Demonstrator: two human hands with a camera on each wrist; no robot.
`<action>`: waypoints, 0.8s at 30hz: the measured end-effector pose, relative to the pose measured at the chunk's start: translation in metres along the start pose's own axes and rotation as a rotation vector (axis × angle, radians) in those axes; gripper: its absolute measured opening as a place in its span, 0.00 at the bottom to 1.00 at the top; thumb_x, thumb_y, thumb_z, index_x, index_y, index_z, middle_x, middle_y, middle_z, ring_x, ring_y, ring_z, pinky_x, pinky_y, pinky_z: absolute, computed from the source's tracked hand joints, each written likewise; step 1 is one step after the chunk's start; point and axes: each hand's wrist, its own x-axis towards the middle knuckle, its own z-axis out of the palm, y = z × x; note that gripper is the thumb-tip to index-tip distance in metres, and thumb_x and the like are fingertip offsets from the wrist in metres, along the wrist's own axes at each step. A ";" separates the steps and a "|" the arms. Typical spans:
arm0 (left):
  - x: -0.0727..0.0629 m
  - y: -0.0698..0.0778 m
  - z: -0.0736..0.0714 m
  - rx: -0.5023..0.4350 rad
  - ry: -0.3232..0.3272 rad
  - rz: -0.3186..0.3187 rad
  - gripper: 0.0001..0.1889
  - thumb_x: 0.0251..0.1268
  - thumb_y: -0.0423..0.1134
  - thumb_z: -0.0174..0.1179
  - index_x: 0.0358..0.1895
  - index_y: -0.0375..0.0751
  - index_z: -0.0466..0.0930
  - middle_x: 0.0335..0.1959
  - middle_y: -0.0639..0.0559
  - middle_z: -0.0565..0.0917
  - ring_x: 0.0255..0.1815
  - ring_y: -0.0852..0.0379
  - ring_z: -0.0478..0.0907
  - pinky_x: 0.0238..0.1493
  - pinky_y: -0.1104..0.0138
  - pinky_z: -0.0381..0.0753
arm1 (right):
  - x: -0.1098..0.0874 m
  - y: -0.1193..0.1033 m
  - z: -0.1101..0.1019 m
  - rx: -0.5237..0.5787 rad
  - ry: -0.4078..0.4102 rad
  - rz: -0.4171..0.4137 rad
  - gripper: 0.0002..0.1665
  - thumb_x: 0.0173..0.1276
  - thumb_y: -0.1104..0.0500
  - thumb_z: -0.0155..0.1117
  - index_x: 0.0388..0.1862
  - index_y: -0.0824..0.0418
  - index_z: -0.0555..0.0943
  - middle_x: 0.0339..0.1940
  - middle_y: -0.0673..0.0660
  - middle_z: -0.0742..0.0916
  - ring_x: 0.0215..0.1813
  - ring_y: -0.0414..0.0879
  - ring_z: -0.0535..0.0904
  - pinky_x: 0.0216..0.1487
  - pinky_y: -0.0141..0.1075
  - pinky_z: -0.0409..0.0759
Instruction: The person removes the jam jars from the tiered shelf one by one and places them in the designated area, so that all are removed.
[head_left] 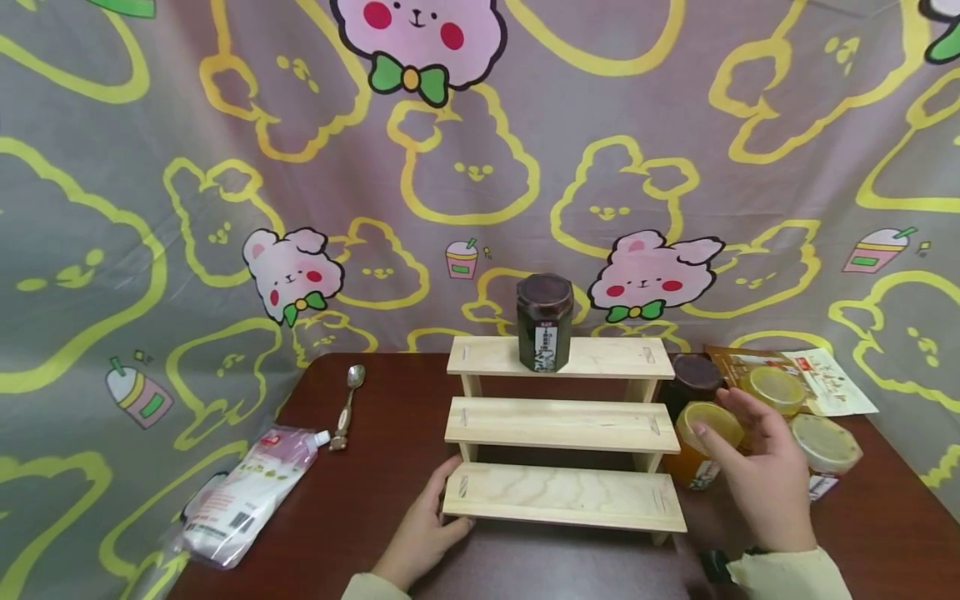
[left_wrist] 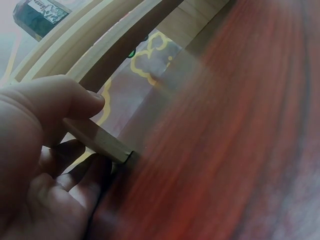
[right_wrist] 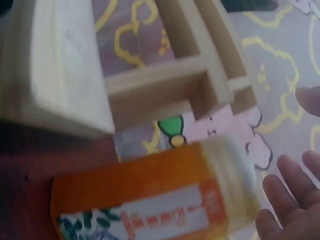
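A three-step wooden shelf (head_left: 562, 492) stands on the table, with a dark hexagonal jar (head_left: 545, 325) upright on its top step. My left hand (head_left: 423, 529) grips the shelf's lower left end; in the left wrist view its thumb and fingers lie either side of the wooden leg (left_wrist: 102, 142). Over at the right, my right hand (head_left: 768, 471) is spread beside an orange jar with a yellow lid (head_left: 708, 429). The right wrist view shows that jar's labelled side (right_wrist: 165, 210), with the fingers (right_wrist: 280, 197) apart from its lid.
More jars stand at the right: a dark-lidded one (head_left: 696, 372), a yellow-lidded one (head_left: 776, 390) and a pale-lidded one (head_left: 825, 442). A flat food packet (head_left: 840, 383) lies behind them. On the left are a spoon (head_left: 347, 412) and a white spouted pouch (head_left: 251, 500). Patterned cloth (head_left: 480, 192) hangs behind.
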 end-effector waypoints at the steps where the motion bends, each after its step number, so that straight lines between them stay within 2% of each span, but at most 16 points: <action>1: 0.000 0.000 0.000 -0.003 0.000 0.000 0.44 0.56 0.29 0.68 0.78 0.45 0.57 0.69 0.37 0.71 0.61 0.57 0.73 0.57 0.72 0.76 | 0.001 0.003 -0.001 -0.007 0.004 0.010 0.40 0.63 0.61 0.74 0.73 0.55 0.70 0.69 0.52 0.79 0.69 0.38 0.70 0.61 0.20 0.67; 5: -0.001 -0.001 0.000 -0.012 0.000 0.014 0.44 0.56 0.28 0.68 0.78 0.44 0.58 0.69 0.37 0.71 0.60 0.58 0.73 0.57 0.73 0.76 | 0.006 0.012 -0.003 -0.015 0.009 0.041 0.41 0.63 0.59 0.75 0.74 0.56 0.69 0.70 0.53 0.77 0.69 0.40 0.69 0.70 0.29 0.64; 8: 0.000 -0.002 0.000 -0.027 -0.004 0.034 0.44 0.57 0.27 0.67 0.77 0.42 0.58 0.69 0.35 0.71 0.60 0.57 0.73 0.57 0.73 0.76 | 0.008 0.019 -0.006 -0.024 -0.015 0.051 0.43 0.63 0.59 0.74 0.75 0.57 0.66 0.71 0.54 0.76 0.70 0.39 0.68 0.71 0.28 0.63; 11: 0.001 -0.001 0.000 -0.036 -0.008 0.042 0.44 0.56 0.27 0.67 0.77 0.41 0.58 0.69 0.35 0.71 0.60 0.57 0.73 0.57 0.73 0.76 | 0.010 0.025 -0.009 -0.038 -0.071 0.042 0.46 0.64 0.59 0.73 0.78 0.58 0.62 0.73 0.57 0.73 0.72 0.42 0.66 0.71 0.27 0.63; 14: 0.001 0.000 -0.001 -0.036 -0.011 0.031 0.44 0.56 0.27 0.67 0.77 0.42 0.57 0.69 0.35 0.70 0.60 0.58 0.73 0.57 0.73 0.76 | 0.013 0.031 -0.012 -0.066 -0.154 0.037 0.51 0.66 0.56 0.72 0.80 0.61 0.55 0.76 0.63 0.68 0.76 0.50 0.61 0.74 0.36 0.61; 16: 0.001 0.000 -0.002 -0.035 -0.012 0.026 0.44 0.56 0.27 0.67 0.77 0.42 0.57 0.69 0.35 0.70 0.60 0.58 0.73 0.57 0.73 0.76 | 0.015 0.036 -0.013 -0.087 -0.215 0.037 0.54 0.66 0.54 0.72 0.81 0.62 0.51 0.77 0.66 0.66 0.77 0.58 0.59 0.72 0.33 0.63; 19: 0.001 0.000 -0.002 -0.038 -0.015 0.030 0.44 0.56 0.26 0.67 0.78 0.42 0.57 0.69 0.35 0.69 0.59 0.58 0.74 0.56 0.73 0.77 | 0.019 0.046 -0.015 -0.126 -0.302 0.029 0.59 0.65 0.52 0.73 0.82 0.65 0.46 0.76 0.71 0.64 0.73 0.64 0.61 0.58 0.20 0.68; 20: 0.001 -0.001 -0.002 -0.036 -0.014 0.034 0.44 0.56 0.26 0.67 0.77 0.42 0.57 0.69 0.35 0.69 0.59 0.59 0.74 0.56 0.73 0.77 | 0.021 0.050 -0.015 -0.140 -0.325 0.024 0.60 0.65 0.52 0.74 0.81 0.66 0.45 0.74 0.72 0.64 0.69 0.61 0.67 0.51 0.17 0.69; 22: 0.001 -0.001 -0.001 -0.034 -0.011 0.039 0.44 0.56 0.26 0.67 0.77 0.42 0.57 0.69 0.36 0.70 0.59 0.59 0.74 0.56 0.73 0.76 | 0.023 0.058 -0.016 -0.154 -0.368 0.016 0.61 0.64 0.53 0.75 0.81 0.69 0.44 0.71 0.74 0.66 0.59 0.48 0.74 0.41 0.15 0.70; 24: 0.001 -0.002 -0.001 -0.043 -0.011 0.046 0.44 0.56 0.26 0.67 0.77 0.41 0.57 0.69 0.36 0.70 0.59 0.59 0.73 0.56 0.73 0.76 | 0.024 0.066 -0.016 -0.171 -0.399 0.005 0.61 0.63 0.53 0.75 0.80 0.70 0.46 0.68 0.76 0.68 0.50 0.33 0.75 0.38 0.18 0.73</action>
